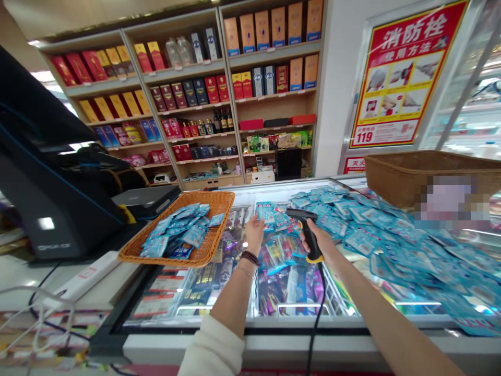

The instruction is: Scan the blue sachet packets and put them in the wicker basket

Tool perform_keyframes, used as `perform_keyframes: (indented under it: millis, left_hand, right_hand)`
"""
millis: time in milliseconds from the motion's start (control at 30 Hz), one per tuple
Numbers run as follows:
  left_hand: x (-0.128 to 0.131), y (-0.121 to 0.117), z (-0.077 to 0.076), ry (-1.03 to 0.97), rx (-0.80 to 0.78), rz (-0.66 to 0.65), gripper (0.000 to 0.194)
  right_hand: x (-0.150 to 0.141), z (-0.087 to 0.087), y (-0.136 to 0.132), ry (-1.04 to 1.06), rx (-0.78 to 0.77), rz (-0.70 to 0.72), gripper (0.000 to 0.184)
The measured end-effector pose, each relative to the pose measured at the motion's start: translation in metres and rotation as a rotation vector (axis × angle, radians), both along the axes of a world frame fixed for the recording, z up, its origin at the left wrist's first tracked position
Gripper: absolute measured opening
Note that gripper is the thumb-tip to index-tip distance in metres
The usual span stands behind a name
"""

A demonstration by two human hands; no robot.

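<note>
Above the glass top of a chest freezer, my left hand (255, 230) is closed on a small blue packet (265, 211). My right hand (318, 239) grips the handle of a black and yellow barcode scanner (310, 237), its head turned toward the packet. A dark cord hangs from the scanner down over the freezer's front edge. To the left, an orange wicker basket (229, 214) holds several blue packets (182, 224). A wide heap of similar blue packets (364, 237) spreads over the glass on the right.
A brown basket (399, 167) stands behind the heap at right. On the left are a dark checkout terminal (50, 219), a flat black device (146, 201) and white cables (39, 318). Shelves (188, 109) of boxed goods line the back wall, beside a red and yellow poster (407, 78).
</note>
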State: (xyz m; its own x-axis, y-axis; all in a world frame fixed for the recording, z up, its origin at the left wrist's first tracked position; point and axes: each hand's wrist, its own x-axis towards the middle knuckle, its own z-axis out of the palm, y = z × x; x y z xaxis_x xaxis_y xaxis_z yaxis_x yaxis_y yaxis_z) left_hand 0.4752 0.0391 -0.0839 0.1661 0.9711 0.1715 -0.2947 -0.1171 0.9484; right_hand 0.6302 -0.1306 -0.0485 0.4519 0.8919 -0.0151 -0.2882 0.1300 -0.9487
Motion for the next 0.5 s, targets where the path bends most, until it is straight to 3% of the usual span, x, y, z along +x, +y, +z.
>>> perform_keyframes:
  millis: [167,500]
  left_hand:
    - [-0.011,-0.010,0.002,-0.030,-0.056,-0.014,0.047]
    - [-0.012,-0.010,0.000,-0.063,-0.020,-0.061,0.045]
  right_hand:
    - [-0.013,0.009,-0.010,-0.129,0.041,0.151,0.061]
    - [-0.012,0.009,-0.013,-0.163,0.039,0.169,0.071]
